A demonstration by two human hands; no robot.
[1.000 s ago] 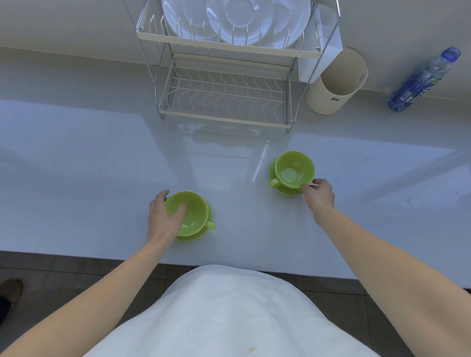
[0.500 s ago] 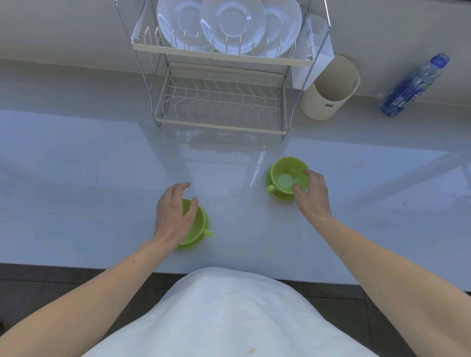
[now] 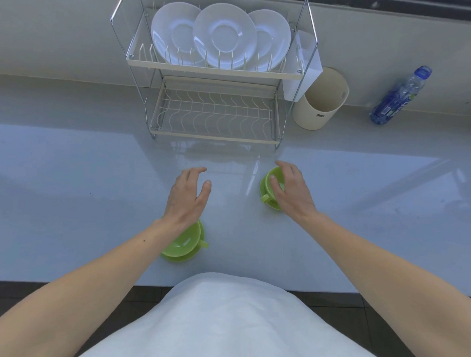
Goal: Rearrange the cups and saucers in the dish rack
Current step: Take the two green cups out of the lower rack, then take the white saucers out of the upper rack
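Two green cups sit on the desk (image 3: 66,184) in front of the dish rack (image 3: 212,69), well apart, likely staged for loading. The white saucers (image 3: 224,34) stand upright in the top-tier slots, which hold them on edge. The near cup (image 3: 184,242) rests on the near saucer (image 3: 182,257) under the left wrist. The left hand (image 3: 187,198) hovers beyond it, palm down, fingers (image 3: 194,172) spread and relaxed, holding nothing. The right hand (image 3: 291,193) drapes over the far cup (image 3: 269,184), thumb inside the bowl, fingers arched over the far rim — probably setting a rim pinch. Cannot tell if it's actually clamped.
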